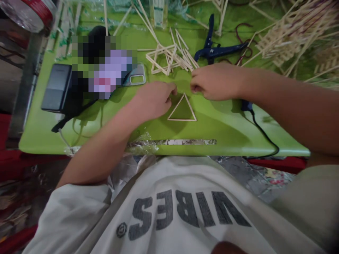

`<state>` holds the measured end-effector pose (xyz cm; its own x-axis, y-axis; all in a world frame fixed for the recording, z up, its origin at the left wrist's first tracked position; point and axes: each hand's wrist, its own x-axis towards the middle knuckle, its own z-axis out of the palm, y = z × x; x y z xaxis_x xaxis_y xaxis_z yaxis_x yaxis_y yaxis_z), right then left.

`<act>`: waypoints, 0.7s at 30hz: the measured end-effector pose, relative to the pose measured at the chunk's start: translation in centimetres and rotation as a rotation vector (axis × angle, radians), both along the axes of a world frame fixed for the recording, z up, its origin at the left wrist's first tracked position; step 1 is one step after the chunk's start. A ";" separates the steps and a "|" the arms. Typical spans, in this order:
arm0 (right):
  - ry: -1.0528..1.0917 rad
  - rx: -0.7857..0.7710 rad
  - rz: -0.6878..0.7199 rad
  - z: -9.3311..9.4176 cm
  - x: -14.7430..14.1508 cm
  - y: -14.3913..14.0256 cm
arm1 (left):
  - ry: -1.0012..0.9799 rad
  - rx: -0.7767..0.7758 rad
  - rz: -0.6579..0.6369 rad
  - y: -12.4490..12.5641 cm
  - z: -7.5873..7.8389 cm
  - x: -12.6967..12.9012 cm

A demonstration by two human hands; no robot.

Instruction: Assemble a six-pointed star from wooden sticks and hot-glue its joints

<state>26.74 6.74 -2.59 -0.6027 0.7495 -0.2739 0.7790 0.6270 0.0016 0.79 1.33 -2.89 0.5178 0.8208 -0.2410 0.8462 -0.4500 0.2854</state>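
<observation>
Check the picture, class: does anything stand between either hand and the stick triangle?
Nothing visible does. Only green tabletop shows between the stick triangle and both the left hand, at its left, and the right hand, at its upper right. The stick star lies beyond, out of the way.

"VIBES" point(186, 209) reads upside down in large dark capitals across the front of a pale shirt point(182, 176).
</observation>
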 end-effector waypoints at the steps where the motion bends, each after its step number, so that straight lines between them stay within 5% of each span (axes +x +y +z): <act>1: 0.015 0.021 0.019 0.3 0.6 -0.6 | 0.009 0.004 0.000 0.0 0.0 0.1; 5: 0.117 0.163 0.049 1.2 3.0 -4.7 | 0.018 0.020 -0.005 -0.2 -0.1 0.3; 9: 0.107 0.156 0.070 0.2 3.8 -7.9 | -0.016 -0.002 0.005 -0.3 -0.2 0.4; 21: 0.128 0.144 0.033 -1.7 4.4 -8.9 | -0.006 -0.017 0.001 0.0 -0.1 0.0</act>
<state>31.12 -2.14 -4.30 -0.6505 0.7547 -0.0847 0.7577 0.6526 -0.0041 0.77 1.37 -2.96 0.5183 0.8173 -0.2517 0.8450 -0.4440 0.2981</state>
